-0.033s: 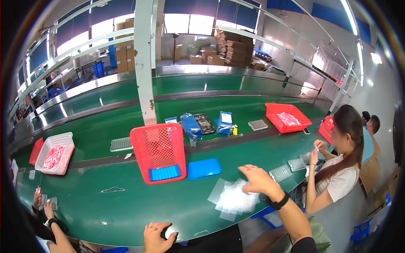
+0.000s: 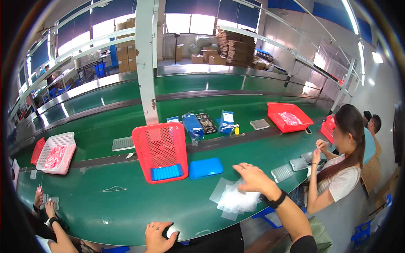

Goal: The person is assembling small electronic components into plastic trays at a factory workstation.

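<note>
Over a loose pile of clear plastic bags (image 2: 236, 202) my right hand (image 2: 255, 180) hovers palm down, its fingers stretched and apart. Whether the fingertips touch the bags cannot be made out. My left hand (image 2: 159, 237) rests at the near edge of the green work surface (image 2: 139, 206), thumb and forefinger spread apart, with a bright patch between them that looks like glare. Beyond the hands, a red perforated basket (image 2: 162, 143) leans upright, with a row of blue pieces (image 2: 166, 172) in its bottom. A flat blue tray (image 2: 206, 168) lies beside it.
A white basket (image 2: 69, 145) with pink-and-white packets is at left, a red basket (image 2: 306, 111) at far right. Co-workers sit on both sides, with grey ribbed trays (image 2: 281, 173) by the right one. Blue packages (image 2: 193, 125) lie behind; a white post (image 2: 145, 63) rises there.
My right hand has shifted slightly left and away over the bags. My left hand stays in place, and the whole view has moved a little.
</note>
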{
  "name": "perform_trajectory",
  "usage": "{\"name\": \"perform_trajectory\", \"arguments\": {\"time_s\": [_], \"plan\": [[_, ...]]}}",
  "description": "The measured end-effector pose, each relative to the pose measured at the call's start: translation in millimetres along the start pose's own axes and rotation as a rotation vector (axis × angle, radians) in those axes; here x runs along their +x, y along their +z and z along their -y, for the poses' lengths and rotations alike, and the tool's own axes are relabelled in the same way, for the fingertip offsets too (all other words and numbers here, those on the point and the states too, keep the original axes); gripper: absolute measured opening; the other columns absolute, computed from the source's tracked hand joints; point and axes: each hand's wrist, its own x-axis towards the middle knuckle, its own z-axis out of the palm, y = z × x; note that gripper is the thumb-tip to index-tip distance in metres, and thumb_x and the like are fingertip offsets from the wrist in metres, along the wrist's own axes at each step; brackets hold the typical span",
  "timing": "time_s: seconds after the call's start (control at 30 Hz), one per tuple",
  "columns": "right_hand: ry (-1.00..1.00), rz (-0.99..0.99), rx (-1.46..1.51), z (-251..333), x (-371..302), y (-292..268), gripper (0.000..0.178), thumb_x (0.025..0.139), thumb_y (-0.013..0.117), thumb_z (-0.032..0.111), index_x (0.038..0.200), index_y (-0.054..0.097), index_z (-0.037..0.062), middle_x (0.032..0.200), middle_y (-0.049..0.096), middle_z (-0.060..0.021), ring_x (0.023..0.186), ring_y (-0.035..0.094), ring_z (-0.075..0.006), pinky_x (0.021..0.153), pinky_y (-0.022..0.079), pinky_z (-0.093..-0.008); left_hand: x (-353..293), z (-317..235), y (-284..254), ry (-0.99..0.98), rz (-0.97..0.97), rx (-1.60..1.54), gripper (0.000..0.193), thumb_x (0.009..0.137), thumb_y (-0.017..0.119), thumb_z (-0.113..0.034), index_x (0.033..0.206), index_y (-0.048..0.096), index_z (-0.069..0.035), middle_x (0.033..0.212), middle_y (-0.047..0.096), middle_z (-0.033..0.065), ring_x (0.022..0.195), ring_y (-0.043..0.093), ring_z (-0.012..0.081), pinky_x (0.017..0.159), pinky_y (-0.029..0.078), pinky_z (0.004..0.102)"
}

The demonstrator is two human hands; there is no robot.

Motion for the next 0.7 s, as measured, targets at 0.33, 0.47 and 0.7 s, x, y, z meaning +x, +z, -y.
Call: {"name": "perform_trajectory", "arguments": {"time_s": [0.33, 0.47, 0.7], "plan": [[0.066, 0.264, -0.166, 43.4, 116.1, 13.7, 0.079, 0.059, 0.075, 0.018, 0.133, 0.049, 0.0112, 0.123, 0.052, -0.0209, 0.113, 0.055, -0.0384, 0.096, 0.047, -0.0461, -3.4, 1.3, 4.7, -0.013, -0.043, -0.046, 0.029, 0.073, 0.076, -0.021, 0.098, 0.068, -0.009, 0.095, 0.066, 0.0123, 0.092, 0.060, 0.0338, 0.081, 0.047, 0.0419], [-0.002, 0.275, -0.121, 46.2, 117.7, 23.2, 0.066, 0.064, 0.071, 0.015, 0.127, 0.051, 0.0099, 0.120, 0.052, -0.0219, 0.114, 0.054, -0.0392, 0.095, 0.048, -0.0449, -3.0, 2.0, 4.2, -0.034, -0.051, -0.057, 0.026, 0.074, 0.074, -0.022, 0.096, 0.068, -0.008, 0.094, 0.066, 0.0126, 0.092, 0.060, 0.0339, 0.081, 0.047, 0.0424], [0.015, 0.202, -0.143, 53.3, 104.2, 16.0, 0.071, 0.064, 0.073, 0.018, 0.131, 0.050, 0.0106, 0.126, 0.051, -0.0223, 0.119, 0.051, -0.0391, 0.098, 0.045, -0.0481, -1.7, 3.3, 3.5, -0.008, -0.048, -0.046, 0.026, 0.074, 0.074, -0.022, 0.095, 0.068, -0.009, 0.093, 0.066, 0.0119, 0.090, 0.060, 0.0337, 0.079, 0.046, 0.0426]]}}
